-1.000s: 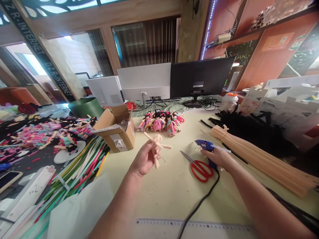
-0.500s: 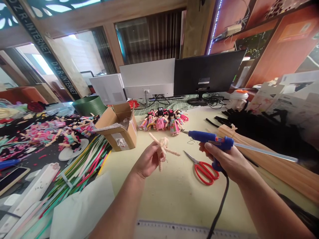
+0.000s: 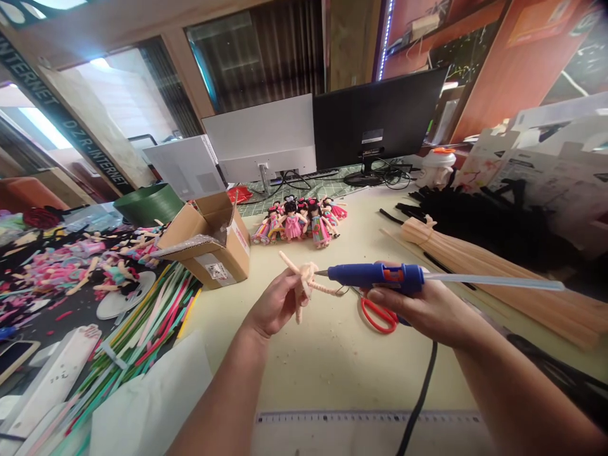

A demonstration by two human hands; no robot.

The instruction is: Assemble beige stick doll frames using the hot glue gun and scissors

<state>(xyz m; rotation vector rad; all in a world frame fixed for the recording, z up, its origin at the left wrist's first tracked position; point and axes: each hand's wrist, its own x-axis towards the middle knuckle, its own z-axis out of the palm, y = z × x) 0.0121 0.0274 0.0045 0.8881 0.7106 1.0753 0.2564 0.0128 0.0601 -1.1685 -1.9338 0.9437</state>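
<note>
Pinched in my left hand (image 3: pixel 273 305) is a small cream doll body (image 3: pixel 308 278), twisted from fuzzy pipe cleaners, with limbs sticking out. My right hand (image 3: pixel 418 307) is wrapped round a blue hot glue gun (image 3: pixel 370 276), a clear glue stick (image 3: pixel 498 280) poking from its back end. The gun's nozzle points left, at or very near the upper part of the doll body; whether it touches I cannot tell. Red-handled scissors (image 3: pixel 379 315) lie on the table, partly hidden behind my right hand and the gun.
Several finished dolls (image 3: pixel 299 221) stand beyond my hands, beside an open cardboard box (image 3: pixel 211 244). Coloured pipe cleaners (image 3: pixel 142 316) lie to the left. A beige pipe cleaner bundle (image 3: pixel 484 266) and a black fuzzy pile (image 3: pixel 494 221) lie right. A ruler (image 3: pixel 370 417) runs along the front.
My right hand has brought the glue gun left, its nozzle now at the doll body. The gun covers more of the scissors. The whole view has shifted slightly.
</note>
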